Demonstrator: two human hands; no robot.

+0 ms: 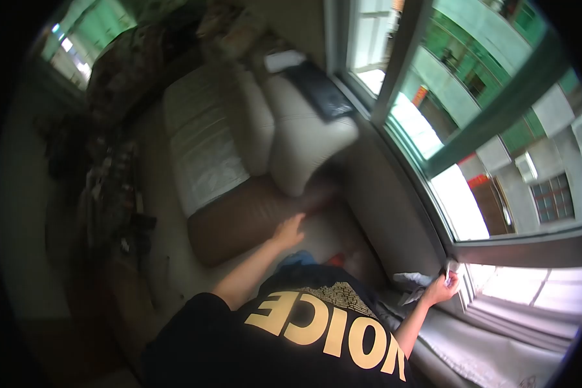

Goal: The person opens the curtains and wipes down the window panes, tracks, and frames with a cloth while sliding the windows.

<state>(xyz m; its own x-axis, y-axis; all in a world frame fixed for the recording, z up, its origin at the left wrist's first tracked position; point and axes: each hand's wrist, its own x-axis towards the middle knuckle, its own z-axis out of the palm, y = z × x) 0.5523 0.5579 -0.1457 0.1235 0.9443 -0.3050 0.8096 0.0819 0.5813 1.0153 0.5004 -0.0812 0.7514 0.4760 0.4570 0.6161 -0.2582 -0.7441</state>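
My right hand (pixel 440 291) is closed around a crumpled white cloth (pixel 452 268) at the lower corner of the window frame (pixel 459 249). Whether it is fabric or paper is hard to make out. Another white, wrinkled piece (pixel 412 279) lies just left of that hand; I cannot tell if the two are joined. With its fingers loosely stretched out, my left hand (pixel 290 231) hovers beside the brown sofa seat (pixel 239 223) and holds nothing.
Pale sofa cushions (pixel 310 129) lean near the window wall, with a dark flat item (pixel 320 90) on top. A light cover (pixel 207 145) spreads over the sofa. Blurred dark clutter (pixel 116 194) stands at left. A pale covered surface (pixel 478 352) runs below the window.
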